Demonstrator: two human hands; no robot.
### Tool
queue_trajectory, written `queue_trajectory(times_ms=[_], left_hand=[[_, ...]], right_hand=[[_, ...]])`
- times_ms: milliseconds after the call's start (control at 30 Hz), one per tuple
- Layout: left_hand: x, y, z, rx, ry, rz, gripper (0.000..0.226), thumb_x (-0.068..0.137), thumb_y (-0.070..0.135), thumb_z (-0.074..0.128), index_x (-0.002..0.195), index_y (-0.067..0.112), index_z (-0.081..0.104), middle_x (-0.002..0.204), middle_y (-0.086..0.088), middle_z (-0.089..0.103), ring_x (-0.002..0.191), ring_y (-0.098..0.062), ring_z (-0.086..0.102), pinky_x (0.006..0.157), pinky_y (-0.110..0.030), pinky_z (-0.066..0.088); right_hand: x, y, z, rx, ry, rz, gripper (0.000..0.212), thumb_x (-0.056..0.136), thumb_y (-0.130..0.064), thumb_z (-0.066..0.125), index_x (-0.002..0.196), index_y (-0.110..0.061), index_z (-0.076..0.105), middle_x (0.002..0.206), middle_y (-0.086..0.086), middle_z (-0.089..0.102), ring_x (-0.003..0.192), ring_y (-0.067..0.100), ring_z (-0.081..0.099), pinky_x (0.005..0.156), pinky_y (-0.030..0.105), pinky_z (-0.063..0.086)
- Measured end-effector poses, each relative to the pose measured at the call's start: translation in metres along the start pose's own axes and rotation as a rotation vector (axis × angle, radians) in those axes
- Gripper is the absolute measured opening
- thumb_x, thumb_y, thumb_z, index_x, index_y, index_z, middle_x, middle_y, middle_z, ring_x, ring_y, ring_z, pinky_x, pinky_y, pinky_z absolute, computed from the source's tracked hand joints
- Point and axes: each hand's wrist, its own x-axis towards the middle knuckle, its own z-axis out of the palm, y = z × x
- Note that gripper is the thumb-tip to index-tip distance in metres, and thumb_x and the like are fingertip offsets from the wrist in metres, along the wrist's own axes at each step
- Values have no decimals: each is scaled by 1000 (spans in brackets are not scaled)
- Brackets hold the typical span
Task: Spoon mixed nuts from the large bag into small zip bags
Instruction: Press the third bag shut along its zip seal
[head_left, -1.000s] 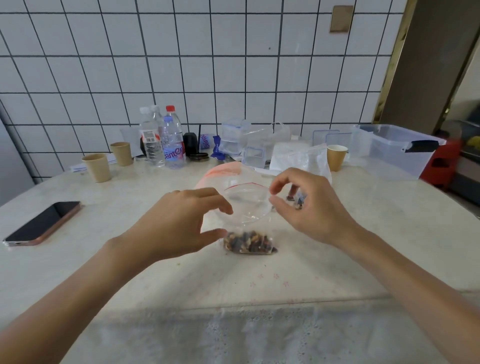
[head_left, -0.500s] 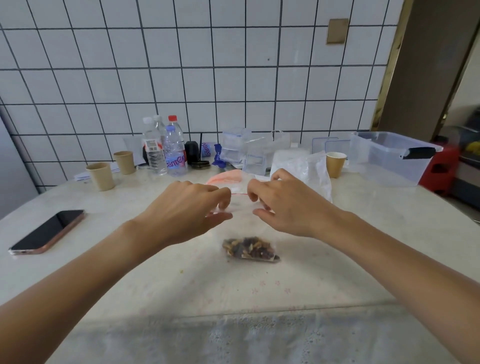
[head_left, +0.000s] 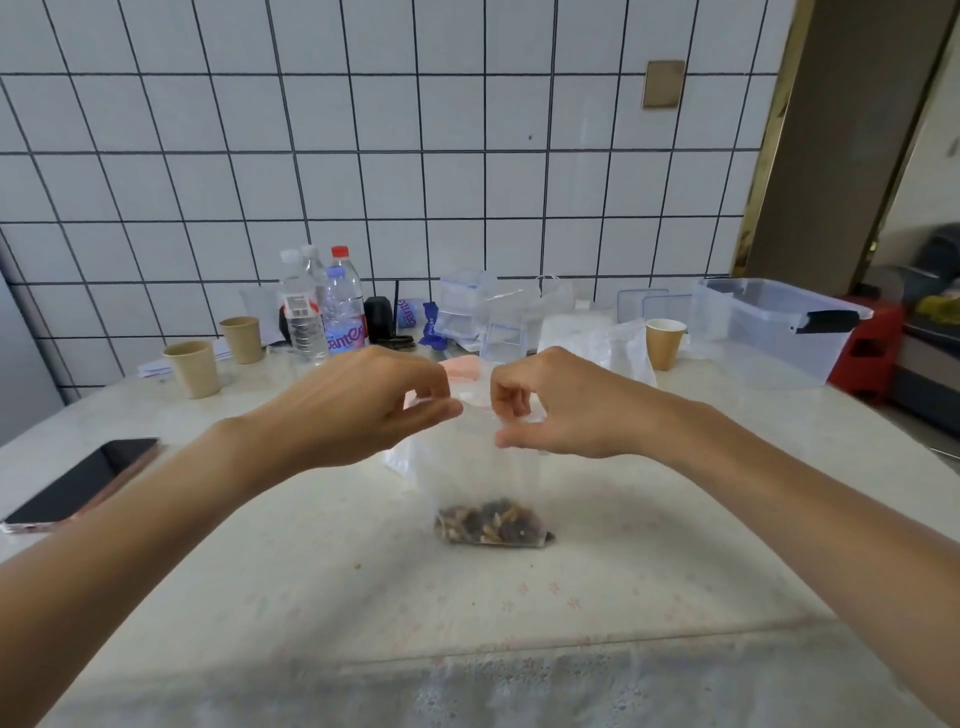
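Observation:
A small clear zip bag (head_left: 480, 473) stands upright at the table's middle, with mixed nuts (head_left: 491, 522) heaped in its bottom. My left hand (head_left: 358, 405) pinches the left end of the bag's top strip between thumb and fingers. My right hand (head_left: 550, 402) pinches the right end of the same strip. The bag's mouth looks pressed flat between the two hands. Behind my right hand lies a large clear plastic bag (head_left: 618, 345); its contents are hidden. No spoon is visible.
A phone (head_left: 83, 483) lies at the left edge. Two paper cups (head_left: 195, 366) and water bottles (head_left: 332, 306) stand at the back left, stacked clear containers (head_left: 470, 309) in the middle back, another paper cup (head_left: 664, 340) and a large plastic tub (head_left: 779, 327) at the right.
The bag's mouth was open and round; my hands came together, then lifted, pulling the top strip flat and the bag upright. The camera tilted up.

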Motion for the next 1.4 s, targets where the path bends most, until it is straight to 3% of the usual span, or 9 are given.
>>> queue_trajectory(times_ms=[100,300,500,733,867,967,1067,1233,1400], left_hand=[[2,4,-3,-301,-52,-75,30,89,65,54,89,36,62,90,34,64,54,-5,69,56,-27,53],[5,3,-8,-414,-104,-95,25,80,58,71,86,35,64,86,22,66,49,-10,69,54,-25,55],[4,-4,-11,-278,-188,-138,38,77,68,65,81,30,60,79,18,67,58,-6,70,60,-28,55],[11,6,-10,-559,-135,-142,31,83,31,83,83,14,57,78,18,66,53,-18,70,56,-33,57],[14,8,-10,-529,-129,-109,31,82,38,83,81,18,60,81,11,65,51,-19,70,51,-29,54],[12,3,-12,-410,-156,-107,38,80,54,78,77,22,56,77,18,64,49,-14,69,50,-21,51],[9,-1,-12,-344,-172,-118,42,80,64,71,78,25,56,76,25,65,51,-10,70,54,-19,51],[11,-4,-11,-563,-176,-145,34,86,51,75,81,19,63,81,8,68,58,-21,71,70,-48,61],[13,-1,-16,-829,-141,-206,25,86,41,76,87,16,71,86,2,67,59,-26,68,69,-42,62]], right_hand=[[-1,-2,-4,195,63,-12,5,96,-17,73,93,-18,69,86,-7,70,74,-4,60,67,11,43],[-1,-8,-11,254,87,-41,6,96,-11,69,93,-16,69,83,-3,72,82,12,69,86,42,55],[-7,-5,-22,142,15,-27,10,87,-7,72,84,-16,67,80,-9,68,79,9,64,70,14,47],[-4,-14,-13,392,39,-29,16,92,-3,71,91,-18,71,88,-8,75,92,13,73,100,35,55],[-2,-20,-13,374,30,-17,23,92,-5,69,84,-26,72,87,-2,76,84,17,71,86,37,60],[-3,-19,-20,320,39,0,23,87,-1,67,78,-22,68,77,-9,71,64,-1,61,63,14,48],[-5,-18,-24,183,26,9,24,84,3,66,77,-20,63,80,-9,68,63,-4,57,62,9,43],[-1,-10,-29,26,38,62,32,86,1,62,76,-29,58,83,-12,64,75,8,61,61,16,48],[0,-5,-26,216,114,54,13,93,-5,68,91,-18,69,88,-6,73,86,19,70,87,39,58]])
